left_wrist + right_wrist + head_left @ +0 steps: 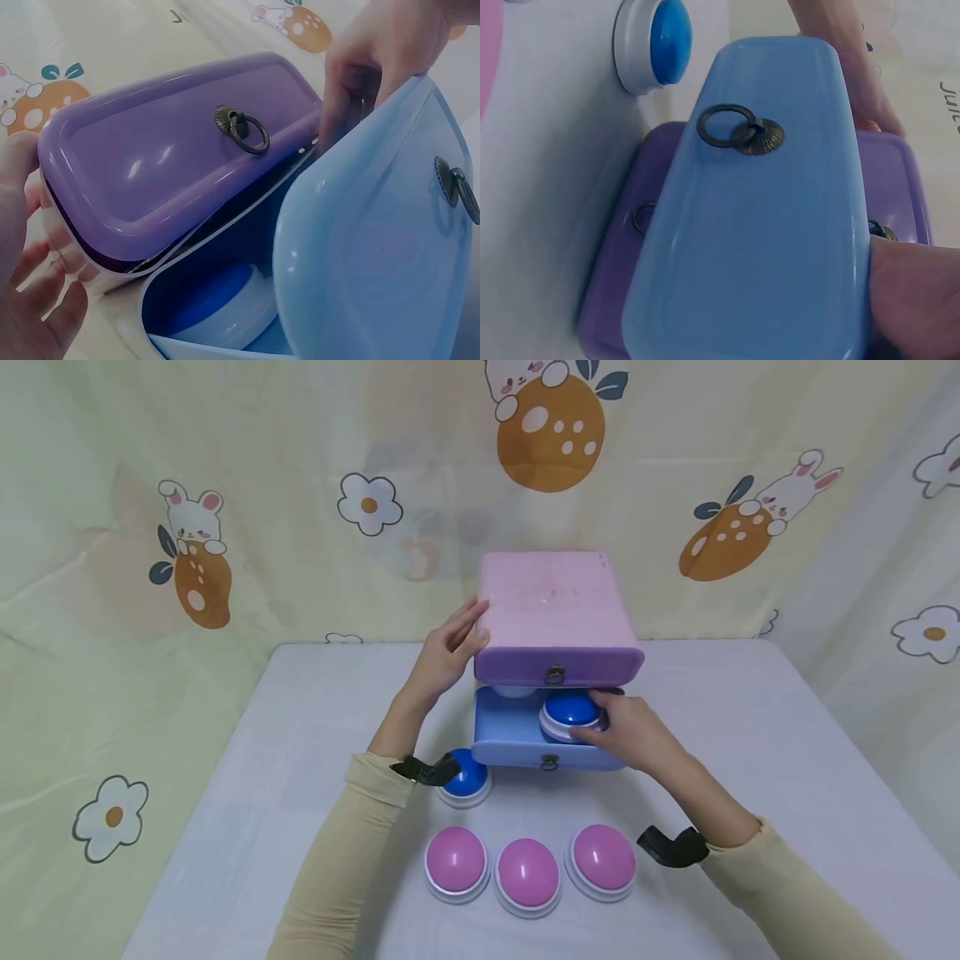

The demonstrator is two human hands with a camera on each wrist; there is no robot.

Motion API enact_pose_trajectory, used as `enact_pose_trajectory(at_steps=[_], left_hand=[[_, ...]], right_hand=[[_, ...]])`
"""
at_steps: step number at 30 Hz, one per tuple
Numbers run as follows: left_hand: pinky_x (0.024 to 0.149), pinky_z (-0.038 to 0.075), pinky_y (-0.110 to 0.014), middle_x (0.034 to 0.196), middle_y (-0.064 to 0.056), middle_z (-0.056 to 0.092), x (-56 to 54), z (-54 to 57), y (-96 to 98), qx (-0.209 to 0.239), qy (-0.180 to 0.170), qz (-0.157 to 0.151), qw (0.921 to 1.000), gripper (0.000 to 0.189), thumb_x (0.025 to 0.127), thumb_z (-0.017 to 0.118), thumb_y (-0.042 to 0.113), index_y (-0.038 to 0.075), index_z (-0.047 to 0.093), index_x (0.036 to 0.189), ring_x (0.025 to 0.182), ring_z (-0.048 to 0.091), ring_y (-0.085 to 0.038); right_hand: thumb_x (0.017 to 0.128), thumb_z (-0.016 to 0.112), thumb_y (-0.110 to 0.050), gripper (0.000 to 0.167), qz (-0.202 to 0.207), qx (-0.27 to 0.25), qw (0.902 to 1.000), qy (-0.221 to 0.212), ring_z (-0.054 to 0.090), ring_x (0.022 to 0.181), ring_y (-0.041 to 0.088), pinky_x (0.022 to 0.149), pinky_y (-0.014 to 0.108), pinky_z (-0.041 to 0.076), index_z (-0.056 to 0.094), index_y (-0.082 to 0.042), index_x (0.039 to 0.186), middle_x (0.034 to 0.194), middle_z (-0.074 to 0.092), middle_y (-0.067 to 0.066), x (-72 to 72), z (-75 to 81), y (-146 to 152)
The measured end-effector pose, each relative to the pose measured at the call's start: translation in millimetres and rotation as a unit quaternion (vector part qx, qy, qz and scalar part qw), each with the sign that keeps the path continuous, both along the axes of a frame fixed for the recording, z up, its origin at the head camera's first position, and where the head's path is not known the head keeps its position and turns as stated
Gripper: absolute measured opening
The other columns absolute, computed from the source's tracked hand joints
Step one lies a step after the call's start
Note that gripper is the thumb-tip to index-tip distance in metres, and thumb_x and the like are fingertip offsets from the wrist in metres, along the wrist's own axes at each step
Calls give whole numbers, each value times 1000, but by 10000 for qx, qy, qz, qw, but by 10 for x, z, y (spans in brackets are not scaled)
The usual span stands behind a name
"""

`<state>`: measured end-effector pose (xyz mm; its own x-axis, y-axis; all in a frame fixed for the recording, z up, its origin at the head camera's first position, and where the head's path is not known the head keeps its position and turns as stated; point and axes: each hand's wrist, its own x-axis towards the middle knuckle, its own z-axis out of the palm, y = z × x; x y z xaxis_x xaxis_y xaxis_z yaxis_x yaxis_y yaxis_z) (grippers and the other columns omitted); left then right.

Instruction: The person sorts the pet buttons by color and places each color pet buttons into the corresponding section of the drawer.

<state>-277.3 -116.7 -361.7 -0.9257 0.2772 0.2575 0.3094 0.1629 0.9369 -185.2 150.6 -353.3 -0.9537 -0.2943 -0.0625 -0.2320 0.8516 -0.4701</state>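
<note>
Thumb and fingers of the right hand [632, 732] pinch the blue button [572, 708] from its 3 o'clock side, and it's inside the pulled-out blue drawer [517, 754] of the cabinet [551, 602], just off the middle toward 3! Whether its base bears on the drawer floor, I can't tell. Over at 9 o'clock, the left hand [445, 653] lays extended fingers on the cabinet's side, gripping nothing.

Here's the danger: that pinch looks one-sided on a smooth rim, so a hard squeeze could shoot the button toward 9, into the second button [210, 295] in there. A steep lift might catch the purple drawer front [517, 667] overhanging at 12. Too much weight on the extended drawer could tip the cabinet toward 6. And the left arm's black wrist mount [426, 771] crosses over the loose blue button [472, 774] on the table [315, 718]; a careless swing could knock it.

Which way's it facing? The held button points dome up, white base down; round, so no long axis. The drawer's runs 9 to 3, ring handle [550, 762] facing 6.
</note>
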Motion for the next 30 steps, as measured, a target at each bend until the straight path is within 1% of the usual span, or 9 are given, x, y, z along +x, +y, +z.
enact_pose_trajectory(at_steps=[7, 10, 14, 18, 20, 22, 24, 27, 30], left_hand=[[111, 35, -40, 157, -1, 26, 175, 165, -2, -20, -79, -38, 10000, 50, 96, 55, 24, 17, 43, 144, 142, 32, -22], [111, 35, -40, 157, 2, 26, 135, 103, -2, 21, -88, -59, 9999, 50, 95, 56, 26, 20, 44, 144, 142, 32, -20], [111, 36, -39, 156, 13, 27, 15, -12, -17, 5, -21, -35, 10000, 49, 94, 56, 34, 32, 44, 142, 142, 32, -15], [110, 37, -40, 153, 17, 29, -50, -54, -55, 10, 128, 110, 9999, 48, 94, 56, 38, 37, 45, 140, 141, 34, -13], [110, 37, -39, 153, 18, 30, -59, -63, -63, 38, 155, 146, 9998, 47, 93, 57, 39, 37, 46, 139, 140, 34, -12], [110, 37, -38, 153, 17, 30, -57, -70, -57, 47, 143, 111, 9998, 47, 93, 57, 39, 36, 47, 139, 140, 34, -12], [110, 37, -35, 153, 16, 30, -54, -79, -40, 68, 114, 44, 9999, 47, 93, 57, 37, 35, 47, 140, 140, 35, -11], [110, 37, -34, 153, 16, 30, -52, -87, -22, 63, 91, -8, 9999, 48, 94, 58, 36, 34, 47, 140, 140, 35, -11], [110, 37, -36, 153, 16, 31, -59, -86, -20, 101, 109, -3, 9999, 47, 94, 58, 36, 34, 47, 140, 140, 35, -11]], right_hand=[[87, 68, -29, 69, 171, 543, 9980, 273, 57, 112, 46, 91, 56, 48, 41, 7, 139, 130, 53, 32, 27, 29, -6], [91, 63, -31, 63, 243, 623, 9975, 221, 63, 99, 40, 81, 48, 55, 43, 5, 139, 125, 57, 31, 112, 93, 17], [94, 57, -36, 52, 413, 528, 9977, 50, 65, 97, 33, 73, 39, 57, 54, 0, 132, 117, 65, 22, 261, 232, 42], [95, 53, -41, 45, 922, 372, 9949, -193, 64, 85, 21, 69, 33, 54, 67, -5, 118, 94, 71, 7, 290, 337, -6], [97, 50, -42, 42, 1161, 269, 9919, -433, 57, 72, 14, 62, 27, 47, 71, -7, 104, 74, 62, -1, 252, 346, -32], [99, 45, -43, 44, 1331, 138, 9881, -759, 52, 69, 13, 60, 26, 42, 70, -6, 102, 64, 48, -3, 208, 328, -37], [100, 40, -44, 46, 1353, 43, 9850, -1074, 50, 69, 13, 60, 27, 39, 68, -7, 102, 62, 37, -2, 171, 290, -31], [101, 35, -46, 53, 1318, -77, 9824, -1321, 54, 80, 16, 66, 29, 41, 63, -3, 114, 68, 40, -1, 140, 248, -28], [101, 32, -49, 55, 1251, -121, 9837, -1288, 55, 83, 19, 69, 30, 43, 64, -4, 105, 69, 42, 1, 121, 234, -45]])
